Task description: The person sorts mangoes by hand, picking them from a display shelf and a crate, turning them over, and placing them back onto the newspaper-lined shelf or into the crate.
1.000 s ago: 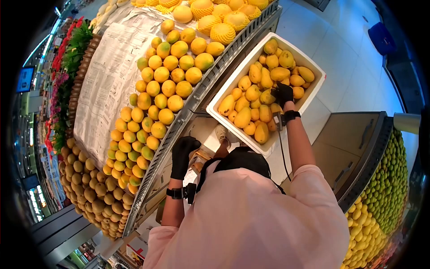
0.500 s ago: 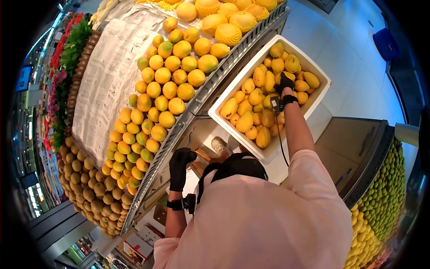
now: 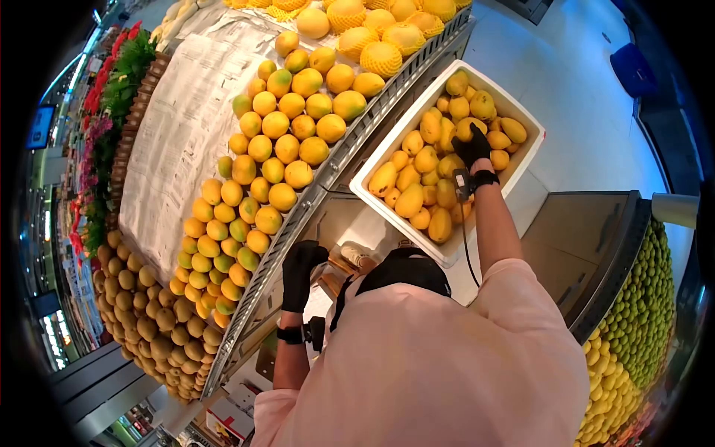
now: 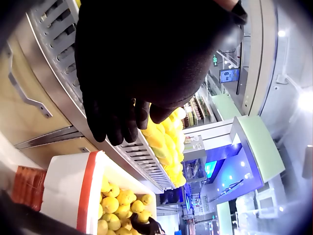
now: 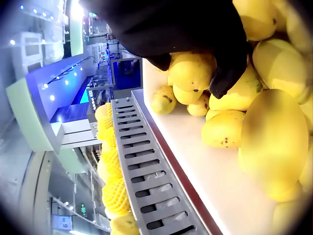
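Observation:
In a white foam box (image 3: 365, 175), yellow mangoes (image 3: 408, 201) lie piled. My right hand (image 3: 472, 147), in a black glove, reaches into the box's far right part. A yellow mango (image 5: 191, 72) with small dark specks sits between its thumb and fingers, which curl round it; other mangoes lie close beside and below. My left hand (image 3: 302, 274), also black-gloved, hangs beside the display stand's edge and holds nothing. In the left wrist view its fingers (image 4: 115, 125) droop, loosely bent.
A slatted rail (image 3: 298, 197) borders the stand on my left, where loose mangoes (image 3: 287, 149), net-wrapped fruit (image 3: 381, 58) and brown kiwifruit (image 3: 160, 320) lie. Another stand with green fruit (image 3: 640, 298) is at right. A blue bin (image 3: 633, 68) stands on the floor beyond.
My right hand has shifted about among the mangoes, farther in and then slightly back, and now grips one. The left hand stays almost in place.

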Demonstrator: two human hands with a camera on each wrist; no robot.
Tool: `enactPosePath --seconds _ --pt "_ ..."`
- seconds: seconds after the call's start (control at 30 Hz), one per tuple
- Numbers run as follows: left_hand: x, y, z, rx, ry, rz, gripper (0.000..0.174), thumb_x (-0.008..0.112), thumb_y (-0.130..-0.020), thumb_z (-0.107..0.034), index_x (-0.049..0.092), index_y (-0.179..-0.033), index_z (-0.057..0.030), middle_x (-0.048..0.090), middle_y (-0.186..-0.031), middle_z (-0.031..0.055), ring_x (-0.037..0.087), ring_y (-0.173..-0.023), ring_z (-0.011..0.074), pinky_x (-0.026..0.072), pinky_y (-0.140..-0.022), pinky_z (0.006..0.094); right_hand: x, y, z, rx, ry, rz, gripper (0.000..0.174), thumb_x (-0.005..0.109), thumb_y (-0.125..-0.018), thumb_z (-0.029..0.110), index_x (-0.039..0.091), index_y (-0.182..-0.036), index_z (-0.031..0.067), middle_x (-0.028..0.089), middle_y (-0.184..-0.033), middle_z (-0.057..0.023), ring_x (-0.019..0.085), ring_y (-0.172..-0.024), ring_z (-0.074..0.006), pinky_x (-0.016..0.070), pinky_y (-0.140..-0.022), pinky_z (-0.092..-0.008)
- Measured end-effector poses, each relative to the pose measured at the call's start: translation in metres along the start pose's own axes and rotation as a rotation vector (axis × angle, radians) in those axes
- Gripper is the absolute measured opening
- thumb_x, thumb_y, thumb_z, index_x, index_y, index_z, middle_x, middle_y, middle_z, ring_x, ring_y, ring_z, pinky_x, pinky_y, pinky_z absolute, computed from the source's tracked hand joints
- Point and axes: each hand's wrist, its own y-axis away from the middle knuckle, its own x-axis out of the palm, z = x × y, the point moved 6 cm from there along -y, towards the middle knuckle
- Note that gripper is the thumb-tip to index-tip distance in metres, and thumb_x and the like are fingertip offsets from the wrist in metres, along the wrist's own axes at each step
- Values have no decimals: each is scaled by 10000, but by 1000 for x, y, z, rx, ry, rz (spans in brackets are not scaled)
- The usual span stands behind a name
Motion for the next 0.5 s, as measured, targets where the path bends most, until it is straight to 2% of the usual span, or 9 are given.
enactPosePath --seconds 0.03,0.1,0.2,0.23,0.27,0.33,0.43,0.47,0.5 --pt "2 -2 -3 -14 17 -9 173 625 -886 -91 623 -1026 12 632 -961 76 644 -880 146 526 -810 276 -8 -7 -6 30 -80 88 397 695 -876 232 580 -1215 61 610 -1048 -156 630 -851 -292 594 -649 -391" --pt "5 -6 -9 -49 47 -28 172 638 -868 -66 624 -1020 12 632 -964 75 643 -877 139 527 -798 271 -18 -7 -6 -226 309 281 390 714 -847 99 569 -1197 8 613 -1076 -121 620 -935 -227 562 -783 -340" --pt "7 -16 -10 142 -153 44 197 640 -873 -82 610 -1043 14 646 -928 77 651 -844 153 529 -798 278 21 91 11 -475 561 453 347 747 -814 38 584 -1110 -38 621 -1078 -99 618 -978 -192 532 -868 -310" --pt "10 -19 -10 154 -160 63 195 623 -891 -105 606 -1047 11 648 -924 78 652 -843 158 531 -802 284 20 100 14 -768 1111 419 337 754 -818 84 591 -1086 -39 608 -1105 -111 621 -996 -211 538 -858 -311" --pt "12 -22 -11 165 -168 81 197 606 -908 -127 602 -1052 8 651 -919 79 653 -841 163 532 -806 291 23 112 10 -679 953 504 368 740 -832 103 570 -1129 -32 596 -1135 -115 617 -1022 -227 537 -880 -330" --pt "23 -27 -16 34 -22 111 218 543 -966 -195 595 -1056 -4 653 -920 80 652 -851 175 535 -822 313 44 153 1 -45 177 596 475 685 -877 126 473 -1283 5 557 -1221 -123 601 -1088 -268 533 -938 -408" --pt "41 -38 -21 31 78 157 216 551 -965 -197 595 -1054 -5 651 -916 81 650 -854 173 538 -813 311 62 184 -3 -126 203 739 402 572 -943 116 436 -1308 14 523 -1261 -143 561 -1148 -292 499 -979 -459" --pt "48 -41 -26 43 95 193 203 558 -963 -173 589 -1065 -1 649 -940 88 648 -865 172 542 -808 310 68 195 -3 -104 149 743 547 658 -889 92 399 -1366 22 542 -1258 -134 597 -1105 -296 545 -923 -435" --pt "53 -45 -30 62 81 204 200 560 -961 -163 586 -1072 1 648 -948 90 648 -870 174 544 -808 310 70 202 -5 -94 164 743 560 665 -885 93 395 -1370 21 540 -1262 -136 598 -1104 -292 550 -913 -431"
